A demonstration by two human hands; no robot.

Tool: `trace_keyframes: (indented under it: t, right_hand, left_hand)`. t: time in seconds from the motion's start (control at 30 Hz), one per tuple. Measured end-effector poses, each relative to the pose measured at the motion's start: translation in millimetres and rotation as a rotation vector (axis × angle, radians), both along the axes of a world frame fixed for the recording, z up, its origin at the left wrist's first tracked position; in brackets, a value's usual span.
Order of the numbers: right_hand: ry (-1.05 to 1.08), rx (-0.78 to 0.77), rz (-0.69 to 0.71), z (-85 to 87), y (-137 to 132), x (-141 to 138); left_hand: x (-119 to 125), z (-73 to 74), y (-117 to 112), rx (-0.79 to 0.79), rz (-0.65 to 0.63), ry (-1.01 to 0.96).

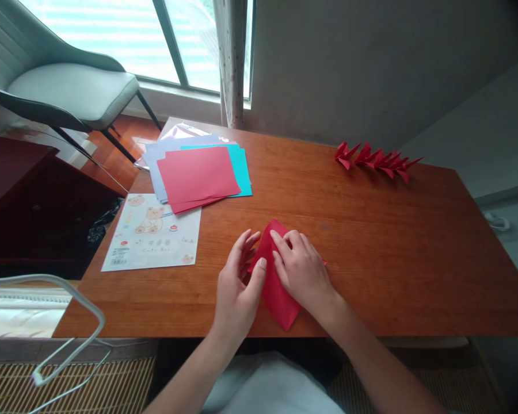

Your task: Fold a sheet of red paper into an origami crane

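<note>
A folded red paper (276, 293) lies on the wooden table (371, 241) near its front edge. My left hand (237, 282) rests at the paper's left edge, thumb pressed on the red sheet and fingers spread. My right hand (300, 267) lies flat on top of the paper, fingertips pushing down near its upper corner. Both hands touch the same piece.
A stack of coloured sheets (198, 169), red on top, sits at the back left, with a bear-printed packet (153, 233) in front of it. Several red folded paper cranes (377, 158) line the back right. A grey chair (64, 86) stands by the window. White cable (69, 322) at left.
</note>
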State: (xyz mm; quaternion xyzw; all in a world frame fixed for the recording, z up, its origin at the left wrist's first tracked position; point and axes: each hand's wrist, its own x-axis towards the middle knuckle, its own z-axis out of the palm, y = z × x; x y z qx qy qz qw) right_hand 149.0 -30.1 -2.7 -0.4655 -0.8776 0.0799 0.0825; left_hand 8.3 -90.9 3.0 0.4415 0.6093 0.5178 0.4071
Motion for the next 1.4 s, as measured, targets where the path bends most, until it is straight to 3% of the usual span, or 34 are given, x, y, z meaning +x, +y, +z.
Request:
trace_keyframes:
  t: [0.5, 0.8, 1.07, 1.4]
  right_hand:
    - [-0.035, -0.032, -0.018, 3.0, 5.2, -2.4]
    - [-0.014, -0.059, -0.022, 4.0, 11.2, -2.3]
    - [-0.074, -0.132, -0.052, 12.1, 23.6, -7.3]
    - [-0.014, -0.045, 0.064, 6.4, -4.6, 1.6]
  left_hand:
    - [9.2, -7.2, -7.7, 0.195, -0.071, 0.929]
    - [3.0, -10.9, -11.2, 0.248, -0.241, 1.046]
    - [-4.9, -12.8, -13.5, 0.177, -0.166, 1.176]
    - [-4.9, -16.6, -13.1, 0.197, -0.236, 1.215]
